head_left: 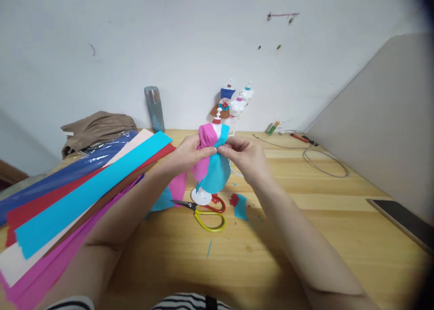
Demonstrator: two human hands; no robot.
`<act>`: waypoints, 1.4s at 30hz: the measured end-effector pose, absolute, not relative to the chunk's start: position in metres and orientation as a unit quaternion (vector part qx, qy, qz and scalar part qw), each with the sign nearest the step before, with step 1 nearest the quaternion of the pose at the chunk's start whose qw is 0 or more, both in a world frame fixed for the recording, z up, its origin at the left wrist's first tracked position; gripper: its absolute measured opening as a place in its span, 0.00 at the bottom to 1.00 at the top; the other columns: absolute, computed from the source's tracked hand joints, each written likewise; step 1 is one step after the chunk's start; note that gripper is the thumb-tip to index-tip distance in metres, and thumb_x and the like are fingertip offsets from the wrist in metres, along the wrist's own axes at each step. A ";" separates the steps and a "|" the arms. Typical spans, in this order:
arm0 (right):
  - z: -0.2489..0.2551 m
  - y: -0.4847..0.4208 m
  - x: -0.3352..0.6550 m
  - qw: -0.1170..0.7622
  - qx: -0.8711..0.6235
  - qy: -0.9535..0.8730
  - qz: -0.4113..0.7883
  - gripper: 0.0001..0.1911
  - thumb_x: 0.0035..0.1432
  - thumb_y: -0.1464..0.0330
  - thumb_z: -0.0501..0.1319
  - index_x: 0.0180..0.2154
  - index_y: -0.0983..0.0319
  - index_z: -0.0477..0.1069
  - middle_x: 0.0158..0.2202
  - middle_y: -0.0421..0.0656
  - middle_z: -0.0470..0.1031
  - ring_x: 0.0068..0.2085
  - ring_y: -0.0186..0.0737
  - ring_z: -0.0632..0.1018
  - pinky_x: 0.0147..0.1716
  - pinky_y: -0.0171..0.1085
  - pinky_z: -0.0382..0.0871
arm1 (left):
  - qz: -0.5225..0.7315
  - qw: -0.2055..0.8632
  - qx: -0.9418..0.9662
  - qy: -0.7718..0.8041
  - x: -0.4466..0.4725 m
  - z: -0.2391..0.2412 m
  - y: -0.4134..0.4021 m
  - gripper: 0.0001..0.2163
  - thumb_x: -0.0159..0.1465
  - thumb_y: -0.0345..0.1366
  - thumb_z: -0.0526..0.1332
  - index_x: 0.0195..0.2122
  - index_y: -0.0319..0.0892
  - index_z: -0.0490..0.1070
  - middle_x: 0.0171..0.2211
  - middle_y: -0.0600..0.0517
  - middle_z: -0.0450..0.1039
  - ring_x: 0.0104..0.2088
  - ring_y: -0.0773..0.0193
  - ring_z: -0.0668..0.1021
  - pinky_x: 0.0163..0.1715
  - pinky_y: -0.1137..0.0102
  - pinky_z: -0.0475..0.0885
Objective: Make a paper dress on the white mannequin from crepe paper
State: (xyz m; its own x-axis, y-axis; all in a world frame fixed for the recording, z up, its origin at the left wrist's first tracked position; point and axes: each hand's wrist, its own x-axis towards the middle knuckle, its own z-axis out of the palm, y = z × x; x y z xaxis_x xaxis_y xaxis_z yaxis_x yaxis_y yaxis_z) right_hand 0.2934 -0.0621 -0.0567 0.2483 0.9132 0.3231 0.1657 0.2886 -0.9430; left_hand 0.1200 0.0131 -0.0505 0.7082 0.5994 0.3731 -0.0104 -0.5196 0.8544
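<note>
A small white mannequin stand (pixel 201 196) rises from the wooden table, dressed in pink and cyan paper (pixel 213 169). My left hand (pixel 191 152) pinches the pink paper at the waist from the left. My right hand (pixel 242 156) pinches the cyan paper at the waist from the right. The fingertips of both hands meet at the front of the figure. Scissors (pixel 206 210) with one red and one yellow handle lie at the foot of the stand.
Long sheets of coloured paper (pixel 77 197) fan out on the left. A grey flask (pixel 154 108), a brown cloth (pixel 95 129), more dressed figures (pixel 233 104), a cable (pixel 322 163), paper scraps (pixel 239 203) and a dark tablet (pixel 403 219) surround the wooden table (pixel 257 260).
</note>
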 end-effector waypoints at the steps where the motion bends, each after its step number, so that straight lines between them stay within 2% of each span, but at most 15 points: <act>1: -0.055 -0.063 0.293 0.602 -0.511 -0.529 0.309 0.18 0.41 0.54 0.77 0.30 0.60 0.81 0.22 0.36 0.69 0.25 0.33 0.67 0.26 0.36 0.64 | 0.338 0.443 0.809 0.187 0.121 -0.052 0.014 0.16 0.65 0.47 0.65 0.46 0.39 0.78 0.44 0.46 0.82 0.49 0.51 0.81 0.52 0.58 0.76; 6: -0.050 -0.068 0.294 0.581 -0.501 -0.550 0.329 0.16 0.44 0.55 0.76 0.28 0.60 0.79 0.23 0.37 0.72 0.25 0.34 0.70 0.27 0.37 0.68 | 0.347 0.412 0.821 0.188 0.122 -0.053 0.013 0.16 0.65 0.46 0.64 0.45 0.38 0.77 0.42 0.46 0.81 0.45 0.53 0.81 0.48 0.60 0.77; 10: -0.047 -0.070 0.297 0.559 -0.481 -0.562 0.375 0.16 0.45 0.54 0.76 0.30 0.58 0.80 0.26 0.39 0.77 0.27 0.36 0.73 0.29 0.39 0.72 | 0.340 0.428 0.820 0.169 0.124 -0.051 0.011 0.17 0.66 0.47 0.64 0.47 0.39 0.77 0.45 0.45 0.81 0.48 0.52 0.81 0.50 0.59 0.76; 14: -0.044 -0.073 0.300 0.537 -0.483 -0.581 0.375 0.19 0.43 0.50 0.77 0.29 0.57 0.80 0.23 0.39 0.76 0.27 0.38 0.74 0.28 0.39 0.73 | 0.342 0.445 0.818 0.124 0.126 -0.052 0.011 0.19 0.64 0.51 0.65 0.47 0.40 0.77 0.48 0.45 0.81 0.51 0.52 0.80 0.53 0.60 0.75; 20: -0.039 -0.076 0.305 0.523 -0.484 -0.601 0.363 0.21 0.41 0.49 0.79 0.24 0.57 0.77 0.22 0.38 0.74 0.25 0.37 0.73 0.26 0.39 0.73 | 0.319 0.414 0.842 0.131 0.124 -0.053 0.012 0.21 0.65 0.55 0.64 0.46 0.40 0.76 0.43 0.46 0.81 0.44 0.54 0.80 0.47 0.62 0.76; 25: -0.042 -0.076 0.303 0.532 -0.485 -0.609 0.332 0.23 0.41 0.45 0.77 0.26 0.56 0.77 0.24 0.40 0.77 0.28 0.41 0.77 0.28 0.42 0.76 | 0.297 0.379 0.866 0.133 0.119 -0.050 0.012 0.19 0.68 0.52 0.62 0.46 0.41 0.76 0.44 0.46 0.81 0.45 0.54 0.80 0.47 0.62 0.76; 30: -0.050 -0.071 0.302 0.535 -0.485 -0.620 0.306 0.21 0.44 0.49 0.77 0.25 0.57 0.75 0.22 0.39 0.73 0.28 0.40 0.75 0.27 0.41 0.74 | 0.273 0.376 0.875 0.138 0.115 -0.044 0.009 0.18 0.68 0.49 0.62 0.48 0.40 0.77 0.46 0.46 0.81 0.47 0.54 0.80 0.48 0.62 0.76; 33: -0.054 -0.067 0.304 0.534 -0.489 -0.620 0.301 0.21 0.44 0.51 0.77 0.24 0.57 0.73 0.20 0.38 0.72 0.29 0.41 0.76 0.28 0.40 0.74 | 0.271 0.395 0.863 0.162 0.113 -0.040 0.010 0.18 0.64 0.48 0.65 0.47 0.39 0.77 0.46 0.44 0.81 0.47 0.51 0.81 0.48 0.59 0.76; 37: -0.056 -0.066 0.306 0.531 -0.487 -0.625 0.302 0.19 0.46 0.51 0.76 0.26 0.57 0.74 0.21 0.39 0.73 0.31 0.44 0.77 0.29 0.41 0.74 | 0.260 0.506 0.815 0.115 0.108 -0.032 0.015 0.25 0.58 0.49 0.72 0.52 0.40 0.77 0.51 0.43 0.81 0.53 0.50 0.81 0.51 0.60 0.77; 40: -0.055 -0.066 0.306 0.530 -0.482 -0.626 0.307 0.21 0.46 0.49 0.76 0.26 0.57 0.75 0.22 0.39 0.74 0.30 0.43 0.77 0.29 0.40 0.74 | 0.294 0.543 0.779 0.110 0.102 -0.026 0.018 0.26 0.59 0.52 0.72 0.53 0.41 0.78 0.51 0.43 0.82 0.55 0.52 0.81 0.53 0.63 0.77; 42: -0.054 -0.067 0.305 0.530 -0.477 -0.627 0.312 0.22 0.45 0.48 0.76 0.25 0.57 0.75 0.22 0.39 0.75 0.30 0.43 0.77 0.28 0.40 0.74 | 0.311 0.532 0.777 0.130 0.098 -0.025 0.019 0.23 0.61 0.52 0.71 0.51 0.41 0.80 0.48 0.44 0.83 0.51 0.54 0.82 0.50 0.64 0.78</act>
